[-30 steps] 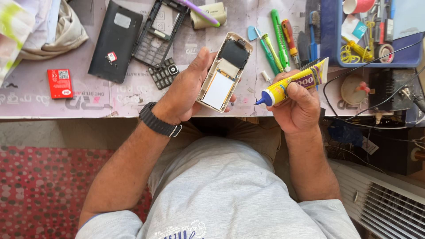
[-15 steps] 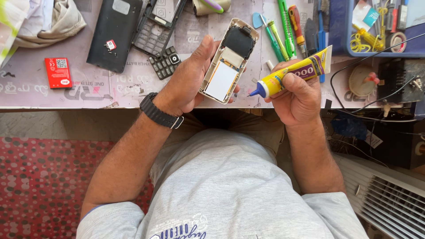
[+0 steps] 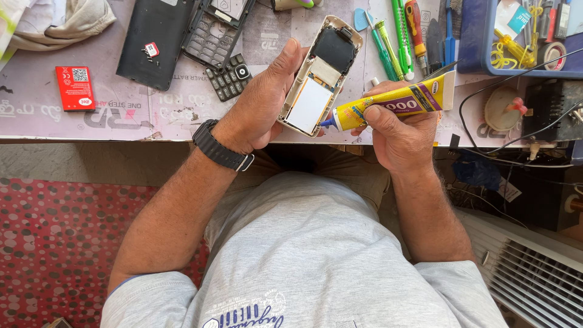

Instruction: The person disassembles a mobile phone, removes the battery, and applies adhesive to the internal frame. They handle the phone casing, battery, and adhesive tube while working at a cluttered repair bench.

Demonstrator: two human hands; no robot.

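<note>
The worktop (image 3: 182,115), a pale printed sheet, carries a black phone back cover (image 3: 149,42), a dark keypad frame (image 3: 215,30), a loose rubber keypad (image 3: 229,76), a red battery (image 3: 74,88), screwdrivers (image 3: 404,30) and a blue parts tray (image 3: 480,36). Above its near edge the left hand (image 3: 255,106) is wrapped around a beige phone housing (image 3: 319,76), thumb along one long side, fingers behind, inner face up and tilted. The right hand (image 3: 401,136) is closed on a yellow glue tube (image 3: 395,103), whose blue nozzle touches the housing's lower right edge, beside the white rectangular panel. A judgement on risk: too firm a squeeze could flood adhesive over the panel or onto the fingers, and since the housing is held in the air rather than rested, a slip could drag the bead off its line.
</note>
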